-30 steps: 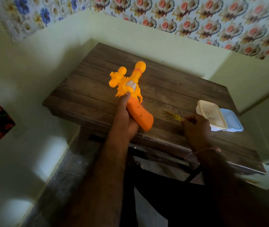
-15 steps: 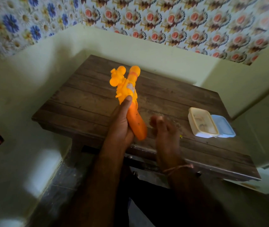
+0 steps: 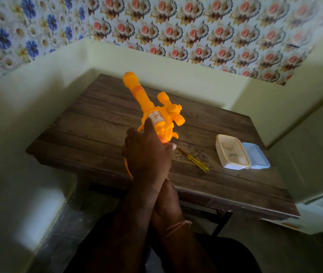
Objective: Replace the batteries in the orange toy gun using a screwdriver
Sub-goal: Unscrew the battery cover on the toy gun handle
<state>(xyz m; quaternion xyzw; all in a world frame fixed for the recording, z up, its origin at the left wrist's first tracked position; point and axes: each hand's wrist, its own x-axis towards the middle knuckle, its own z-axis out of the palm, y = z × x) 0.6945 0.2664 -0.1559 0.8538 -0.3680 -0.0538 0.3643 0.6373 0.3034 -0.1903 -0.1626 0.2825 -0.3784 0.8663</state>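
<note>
Head camera looks down at two arms that come up from the bottom edge, close together. Nearest is the right hand, which has a thin thread around its wrist. It sits under and behind the left hand, so most of its fingers are hidden; one fingertip peeks out on the right side of the left hand, touching the bottom of the toy. It seems to hold the toy's grip from below, but I cannot tell for sure how its fingers are bent. Just past it is the left hand, wrapped around the grip of the orange toy gun, with one finger lying straight up along the side of the toy, next to a pale sticker. A bit of the orange grip shows at the left edge of this hand. The toy is lifted above the wooden table, and its long barrel points up and away, tilted a little to the left. To the right of the hands, lying flat on the table, is a screwdriver with a yellow see-through handle; no hand touches it. Farther right is a cream box, and a pale blue lid is pressed against its right side. Beyond the table is a pale wall with flower paper on its upper part.
</note>
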